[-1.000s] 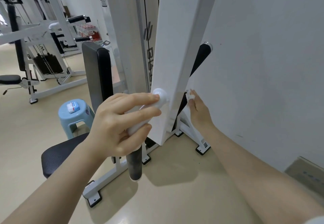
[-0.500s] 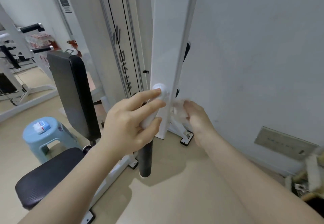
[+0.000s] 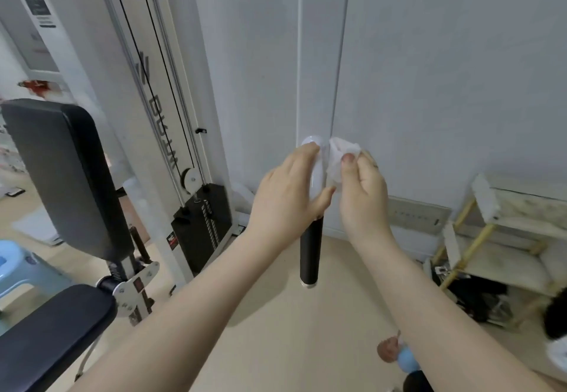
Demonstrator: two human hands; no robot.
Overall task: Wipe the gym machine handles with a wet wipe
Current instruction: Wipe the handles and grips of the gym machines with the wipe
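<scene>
A gym machine handle [image 3: 311, 253] hangs down at the centre of the view, white at the top with a black grip below. My left hand [image 3: 288, 195] is wrapped around its white upper part, just under the round white cap [image 3: 310, 140]. A crumpled white wet wipe [image 3: 339, 158] is pinched in my right hand [image 3: 363, 189] and sits right beside the top of the handle, touching or nearly touching it. The black grip below my hands is uncovered.
The white upright arm [image 3: 322, 54] of the machine rises behind the handle. To the left are a black back pad [image 3: 67, 176], a black seat [image 3: 46, 330], the weight stack [image 3: 202, 226] with cables, and a blue stool [image 3: 12, 265]. A low shelf [image 3: 503, 238] stands at the right.
My view has swung round to face the handle head-on. My right hand has come out from behind the white arm and brought the wipe up beside the handle's top. My left hand keeps its hold.
</scene>
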